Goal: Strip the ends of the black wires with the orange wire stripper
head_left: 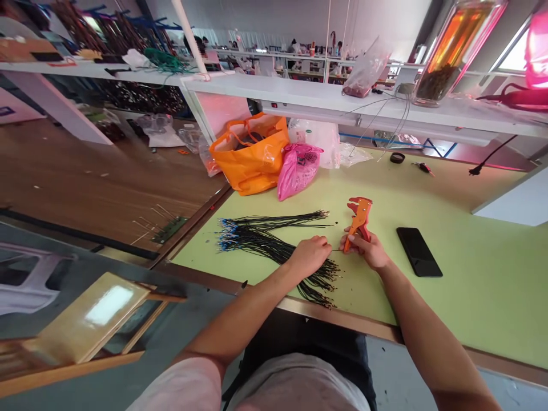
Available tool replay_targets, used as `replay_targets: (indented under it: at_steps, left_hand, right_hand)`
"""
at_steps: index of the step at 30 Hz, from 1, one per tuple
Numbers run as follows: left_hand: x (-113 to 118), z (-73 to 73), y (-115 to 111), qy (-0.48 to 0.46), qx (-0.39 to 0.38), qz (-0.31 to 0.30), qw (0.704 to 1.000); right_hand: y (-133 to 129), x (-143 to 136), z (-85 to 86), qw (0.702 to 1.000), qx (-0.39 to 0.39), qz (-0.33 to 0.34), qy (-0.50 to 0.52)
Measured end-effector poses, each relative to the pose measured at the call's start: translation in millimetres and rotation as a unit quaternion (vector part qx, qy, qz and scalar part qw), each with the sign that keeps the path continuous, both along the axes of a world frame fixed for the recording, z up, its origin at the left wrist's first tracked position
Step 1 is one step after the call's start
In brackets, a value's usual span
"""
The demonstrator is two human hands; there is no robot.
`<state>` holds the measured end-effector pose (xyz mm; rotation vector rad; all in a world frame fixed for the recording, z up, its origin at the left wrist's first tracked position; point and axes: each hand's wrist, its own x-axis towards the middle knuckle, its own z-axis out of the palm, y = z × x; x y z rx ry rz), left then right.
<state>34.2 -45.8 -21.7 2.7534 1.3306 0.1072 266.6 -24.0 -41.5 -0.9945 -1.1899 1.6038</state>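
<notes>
My right hand (366, 248) is wrapped round the handles of an orange and red wire stripper (360, 216), its jaws pointing up and away from me. Closed in a pinch, my left hand (311, 255) holds a thin black wire (336, 250) whose end reaches toward my right hand. Beneath and beside my left hand lies a large bundle of black wires (265, 242), blue and white at the left ends, copper-coloured at the right tips. A smaller bunch of black wires (291, 220) is spread just behind it.
A black phone (418, 252) lies right of my right hand on the green tabletop (483, 274). At the back left stand an orange bag (257, 157) and a pink plastic bag (298, 169). Black tape (397, 158) lies at the back. A shelf (299, 91) crosses above; a wooden chair (94, 314) stands left.
</notes>
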Motion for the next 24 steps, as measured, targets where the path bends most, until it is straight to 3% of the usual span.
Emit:
replay_targets:
  at_steps: [6, 9, 11, 15, 18, 24]
  left_hand:
    - [-9.0, -0.1, 2.8, -0.067, 0.037, -0.066, 0.995]
    - [-18.3, 5.8, 13.3, -0.147, 0.046, -0.059, 0.986]
    - [-24.2, 10.9, 25.2, -0.178, 0.057, -0.019, 0.982]
    - [-30.0, 16.0, 53.7, -0.088, 0.038, 0.083, 0.992]
    - [-27.3, 12.4, 68.6, 0.010, -0.003, 0.097, 0.995]
    - [-20.8, 3.9, 71.4, 0.034, 0.000, 0.117, 0.993]
  right_hand:
    - [0.3, -2.0, 0.8, 1.000, -0.003, -0.010, 0.006]
    - [1.7, -0.7, -0.1, 1.000, -0.007, -0.018, 0.007]
    - [2.8, 1.0, -1.2, 1.000, -0.006, -0.022, 0.008]
    - [4.5, 4.1, -2.8, 0.999, -0.008, -0.032, 0.014]
    - [5.2, 5.0, -2.9, 0.999, -0.012, -0.041, 0.021]
    - [5.3, 5.2, -1.2, 0.999, -0.016, -0.038, 0.014]
